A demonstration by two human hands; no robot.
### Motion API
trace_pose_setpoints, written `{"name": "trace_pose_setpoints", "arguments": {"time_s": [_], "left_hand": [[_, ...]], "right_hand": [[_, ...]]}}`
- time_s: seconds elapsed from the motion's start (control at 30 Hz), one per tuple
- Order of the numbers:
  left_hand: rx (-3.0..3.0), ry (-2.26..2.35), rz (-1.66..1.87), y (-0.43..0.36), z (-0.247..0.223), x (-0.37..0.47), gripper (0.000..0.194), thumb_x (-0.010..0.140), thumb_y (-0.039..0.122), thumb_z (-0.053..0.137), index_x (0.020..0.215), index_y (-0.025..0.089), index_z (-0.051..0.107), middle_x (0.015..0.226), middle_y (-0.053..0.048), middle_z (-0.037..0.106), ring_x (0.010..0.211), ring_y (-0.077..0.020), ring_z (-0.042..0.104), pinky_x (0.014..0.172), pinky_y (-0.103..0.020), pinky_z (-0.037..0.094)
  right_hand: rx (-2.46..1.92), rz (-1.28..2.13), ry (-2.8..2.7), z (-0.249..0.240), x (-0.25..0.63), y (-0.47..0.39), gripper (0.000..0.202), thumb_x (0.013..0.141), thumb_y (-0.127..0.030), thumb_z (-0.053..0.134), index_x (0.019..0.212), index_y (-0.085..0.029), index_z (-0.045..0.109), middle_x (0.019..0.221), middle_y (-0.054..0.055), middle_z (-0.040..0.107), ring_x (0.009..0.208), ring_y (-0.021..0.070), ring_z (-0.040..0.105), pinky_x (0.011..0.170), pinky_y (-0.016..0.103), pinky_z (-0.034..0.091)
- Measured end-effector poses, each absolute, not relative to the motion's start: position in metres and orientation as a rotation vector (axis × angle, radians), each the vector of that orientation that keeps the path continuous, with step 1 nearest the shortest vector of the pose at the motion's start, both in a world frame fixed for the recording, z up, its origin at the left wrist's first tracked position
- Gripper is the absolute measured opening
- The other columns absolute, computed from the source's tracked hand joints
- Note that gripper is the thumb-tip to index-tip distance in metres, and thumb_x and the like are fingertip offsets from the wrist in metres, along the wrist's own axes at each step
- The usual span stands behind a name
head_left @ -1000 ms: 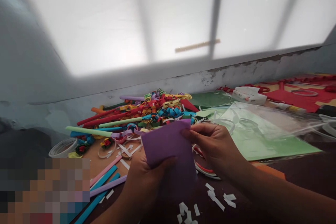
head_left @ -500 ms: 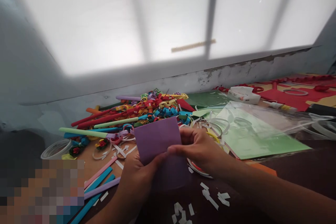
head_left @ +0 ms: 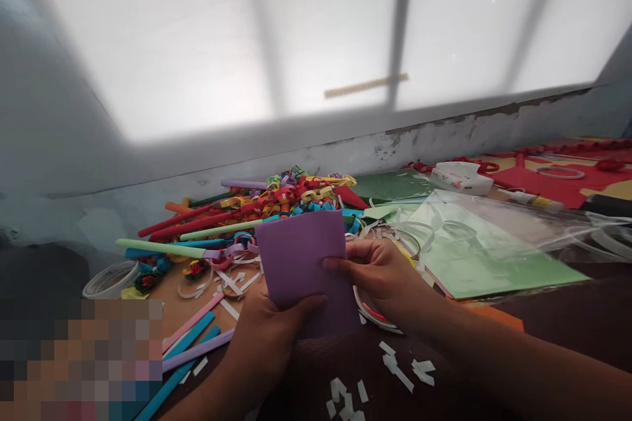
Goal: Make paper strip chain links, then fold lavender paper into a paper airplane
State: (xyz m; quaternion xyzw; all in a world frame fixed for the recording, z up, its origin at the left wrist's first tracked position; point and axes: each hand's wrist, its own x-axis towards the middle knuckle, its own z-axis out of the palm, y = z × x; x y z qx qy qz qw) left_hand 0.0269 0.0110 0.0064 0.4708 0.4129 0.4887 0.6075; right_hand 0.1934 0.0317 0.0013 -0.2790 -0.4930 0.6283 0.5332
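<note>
We see plain purple paper (head_left: 301, 256), a pale green sheet (head_left: 503, 276), white scraps (head_left: 399, 373) and a dark brown tabletop (head_left: 567, 308).

I note a heap of coloured paper chains (head_left: 282, 196) near the wall (head_left: 340, 156); a white tape roll (head_left: 120, 287) to its left; 2 blue strips (head_left: 169, 383) nearer me. At right: light-green sheets (head_left: 518, 276) partly under clear plastic (head_left: 523, 227), a white box (head_left: 461, 179) behind. White scraps (head_left: 399, 375) lie on my dark surface (head_left: 474, 385).
</note>
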Motion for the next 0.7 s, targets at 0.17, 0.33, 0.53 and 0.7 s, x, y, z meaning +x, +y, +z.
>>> {"name": "trace_pose_setpoints", "arguments": {"time_s": [0.17,0.33,0.53,0.7], "left_hand": [[1.171,1.014,1.039,0.013,0.003,0.023,0.035,0.064,0.030,0.088,0.094,0.014,0.079,0.084,-0.009,0.081,0.080,-0.0281,0.076,0.072,-0.034,0.060],[1.302,1.045,0.926,0.013,-0.005,0.024,0.031,0.067,0.034,0.086,0.091,0.015,0.080,0.093,-0.010,0.081,0.082,-0.0275,0.076,0.072,-0.033,0.060],[1.147,1.069,1.108,0.011,0.001,0.027,0.039,0.063,0.032,0.089,0.095,0.014,0.077,0.088,-0.010,0.081,0.083,-0.0310,0.077,0.069,-0.035,0.061],[1.160,1.083,1.131,0.011,0.001,0.025,0.032,0.067,0.032,0.087,0.090,0.012,0.077,0.080,-0.009,0.080,0.068,-0.0245,0.074,0.066,-0.034,0.061]], "right_hand": [[-0.758,1.345,-1.041,0.015,0.200,0.032,0.036,0.061,-0.047,0.091,0.078,-0.017,0.080,0.069,0.004,0.075,0.060,0.0152,0.066,0.063,0.029,0.053],[-0.751,1.104,-0.817,0.026,0.217,0.047,0.037,0.056,-0.047,0.094,0.073,-0.018,0.078,0.070,0.004,0.076,0.066,0.0155,0.071,0.068,0.027,0.057],[-0.784,1.251,-1.087,0.018,0.216,0.047,0.039,0.059,-0.047,0.092,0.081,-0.017,0.080,0.073,0.005,0.076,0.067,0.0167,0.069,0.071,0.031,0.056],[-0.813,1.306,-1.175,0.021,0.202,0.035,0.029,0.058,-0.042,0.092,0.066,-0.019,0.078,0.056,0.000,0.066,0.061,0.0169,0.064,0.064,0.031,0.052]]}}
